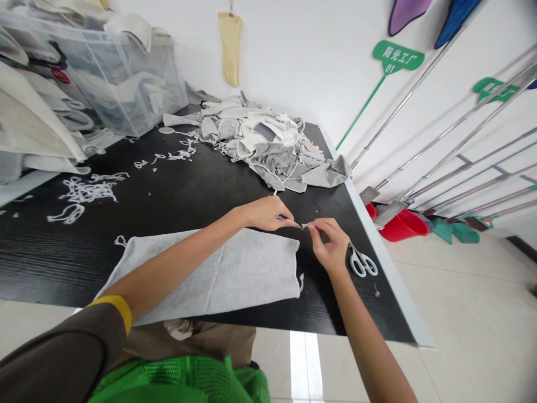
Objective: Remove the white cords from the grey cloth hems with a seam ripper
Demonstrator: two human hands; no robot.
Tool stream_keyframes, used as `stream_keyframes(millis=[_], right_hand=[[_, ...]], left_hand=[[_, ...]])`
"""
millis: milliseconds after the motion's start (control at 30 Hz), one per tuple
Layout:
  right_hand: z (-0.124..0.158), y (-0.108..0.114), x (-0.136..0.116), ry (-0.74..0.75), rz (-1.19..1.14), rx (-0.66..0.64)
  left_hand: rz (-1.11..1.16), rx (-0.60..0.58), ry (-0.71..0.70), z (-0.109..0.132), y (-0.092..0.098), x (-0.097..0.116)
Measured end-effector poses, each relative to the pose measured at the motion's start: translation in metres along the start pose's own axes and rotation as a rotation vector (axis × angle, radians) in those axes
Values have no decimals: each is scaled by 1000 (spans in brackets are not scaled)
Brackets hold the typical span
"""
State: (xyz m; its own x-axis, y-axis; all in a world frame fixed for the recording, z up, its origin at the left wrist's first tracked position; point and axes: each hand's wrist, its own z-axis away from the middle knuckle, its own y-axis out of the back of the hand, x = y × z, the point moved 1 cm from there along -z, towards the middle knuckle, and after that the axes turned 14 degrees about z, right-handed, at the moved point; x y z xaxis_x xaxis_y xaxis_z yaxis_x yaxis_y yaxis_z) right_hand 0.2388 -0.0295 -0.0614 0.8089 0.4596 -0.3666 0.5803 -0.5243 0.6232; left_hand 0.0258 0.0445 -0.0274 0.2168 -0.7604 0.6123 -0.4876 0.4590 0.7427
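A flat grey cloth piece (235, 271) lies on the black table (176, 190) in front of me. My left hand (264, 212) is closed in a pinch on a small blue-handled tool (289, 220) whose metal tip points right. My right hand (331, 243) is pinched shut on a thin white cord end (305, 226) just off the cloth's far right corner. The tool's tip meets the cord between the two hands. White-handled scissors (361, 262) lie on the table right beside my right hand.
A heap of grey and white cloth pieces (268, 143) sits at the table's far side. Loose white cord scraps (88, 190) lie at the left. Clear plastic bins (104, 73) stand far left. A red basin (403, 224) and metal poles are on the floor to the right.
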Motion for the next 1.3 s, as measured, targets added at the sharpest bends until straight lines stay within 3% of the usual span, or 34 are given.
stream_keyframes(millis=[167, 333, 500, 633, 767, 933, 1033, 1167, 1300], right_hand=[[-2, -1, 2, -93, -22, 8], [-2, -1, 3, -79, -19, 9], [0, -3, 11, -116, -20, 39], [2, -5, 18, -176, -28, 60], [-6, 2, 7, -174, -54, 60], [-48, 12, -48, -31, -61, -10], [-81, 0, -99, 105, -26, -52], [-120, -43, -180, 265, -53, -187], [-148, -115, -269, 429, -105, -398]], left_hand=[[-27, -33, 43, 1, 9, 1], [-125, -26, 123, 5, 24, 2], [-267, 12, 197, 24, 46, 32], [-363, 105, 254, 64, 70, 74], [-328, 240, 340, 136, 73, 103], [-192, 436, 519, 235, 39, 117], [-102, 502, 599, 281, 20, 128], [-15, 591, 697, 328, 9, 145], [44, 678, 759, 367, 4, 151]])
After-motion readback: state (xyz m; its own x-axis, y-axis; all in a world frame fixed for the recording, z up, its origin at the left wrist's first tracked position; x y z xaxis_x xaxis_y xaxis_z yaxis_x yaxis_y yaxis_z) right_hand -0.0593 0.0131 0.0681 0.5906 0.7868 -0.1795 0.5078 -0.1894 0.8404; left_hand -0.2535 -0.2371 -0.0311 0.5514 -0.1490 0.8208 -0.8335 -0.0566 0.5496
